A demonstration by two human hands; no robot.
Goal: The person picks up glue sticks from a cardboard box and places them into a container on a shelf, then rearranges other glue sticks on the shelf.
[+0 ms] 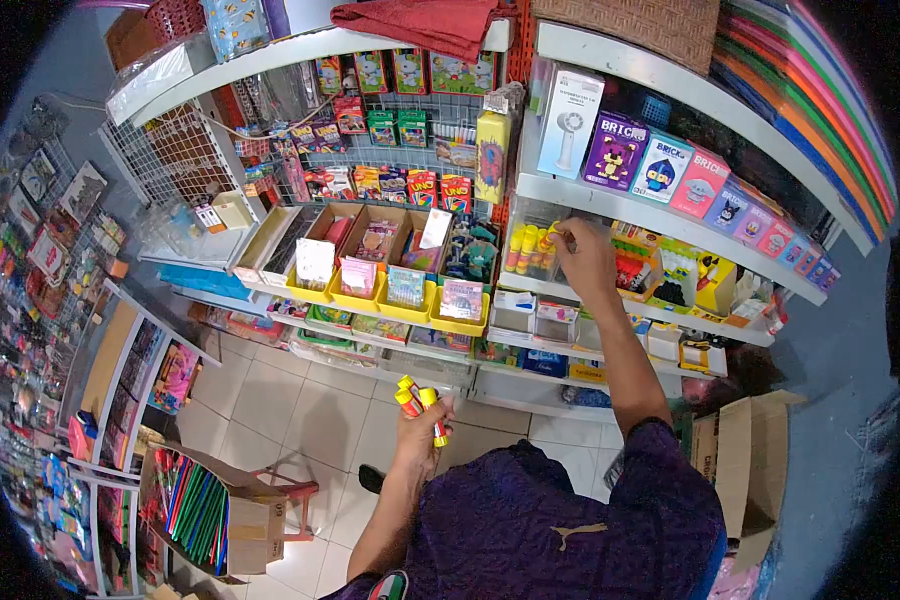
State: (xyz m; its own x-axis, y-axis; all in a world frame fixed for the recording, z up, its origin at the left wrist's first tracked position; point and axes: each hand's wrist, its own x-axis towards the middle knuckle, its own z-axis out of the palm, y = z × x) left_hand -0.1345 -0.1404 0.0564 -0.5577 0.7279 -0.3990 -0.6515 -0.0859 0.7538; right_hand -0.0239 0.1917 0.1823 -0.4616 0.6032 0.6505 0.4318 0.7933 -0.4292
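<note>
Open air above the tiled floor (pixel 308 420), white shelf ledge (pixel 610 207) close over yellow glue sticks (pixel 527 247)

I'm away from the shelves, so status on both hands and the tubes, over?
Left hand holding yellow-capped tubes. Right hand at similar shelved tubes, fingertip grip unclear. White ledge just above, might crowd right hand.

The person wears a dark purple top (pixel 570 510) with short sleeves and faint darker lines on it. A small tan cat-like mark (pixel 577 536) sits on it. One sleeve has a round patch (pixel 388 586) with green, white and red bits. Both arms are bare below the sleeves.
</note>
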